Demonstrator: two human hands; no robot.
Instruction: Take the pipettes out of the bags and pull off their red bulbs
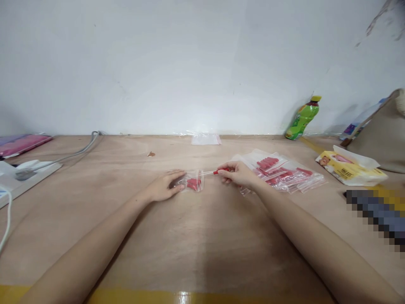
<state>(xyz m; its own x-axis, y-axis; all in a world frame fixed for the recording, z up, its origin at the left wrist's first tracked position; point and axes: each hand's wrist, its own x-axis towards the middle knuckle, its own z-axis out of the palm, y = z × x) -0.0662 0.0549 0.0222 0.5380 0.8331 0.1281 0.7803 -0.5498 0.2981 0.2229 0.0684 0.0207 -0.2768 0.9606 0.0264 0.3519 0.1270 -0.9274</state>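
Note:
A small clear zip bag point(191, 183) with red pieces inside lies on the wooden table point(202, 236). My left hand point(165, 186) lies flat on the bag's left end, fingers stretched out and pressing it down. My right hand point(238, 173) is closed in a pinch on the bag's red-striped zip edge point(218, 171), just right of the red pieces. Right behind my right hand lies a pile of filled zip bags point(281, 171) holding the same red pieces.
An empty clear bag point(205, 139) lies by the white wall. A green bottle point(303, 118) leans at the back right, near a yellow packet point(349, 168) and a brown bag point(381, 139). A white power strip point(25, 174), grey cable and pink pouch point(22, 143) sit left.

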